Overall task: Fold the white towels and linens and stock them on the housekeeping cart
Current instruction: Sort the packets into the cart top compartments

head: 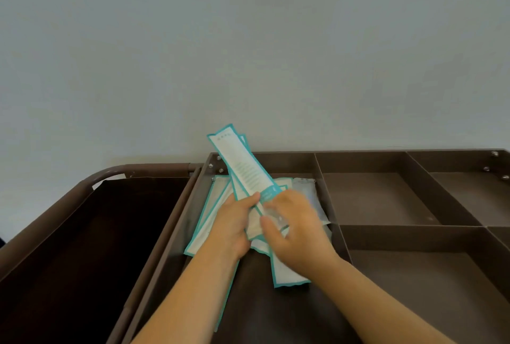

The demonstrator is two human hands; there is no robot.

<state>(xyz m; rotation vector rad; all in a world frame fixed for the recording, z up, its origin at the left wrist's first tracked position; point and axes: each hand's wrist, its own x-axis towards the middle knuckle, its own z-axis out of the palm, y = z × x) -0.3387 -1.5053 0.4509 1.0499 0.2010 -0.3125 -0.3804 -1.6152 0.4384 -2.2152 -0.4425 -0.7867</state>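
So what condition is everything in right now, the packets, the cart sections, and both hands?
Held packets: lifted, tilted up, gripped at their lower end.
Loose packets: lying jumbled in the left tray compartment.
Left hand: closed on the held packets.
Right hand: fingers on the held packets' lower end.
Right compartments: bare.
Dark cloth bag: open; contents not visible.
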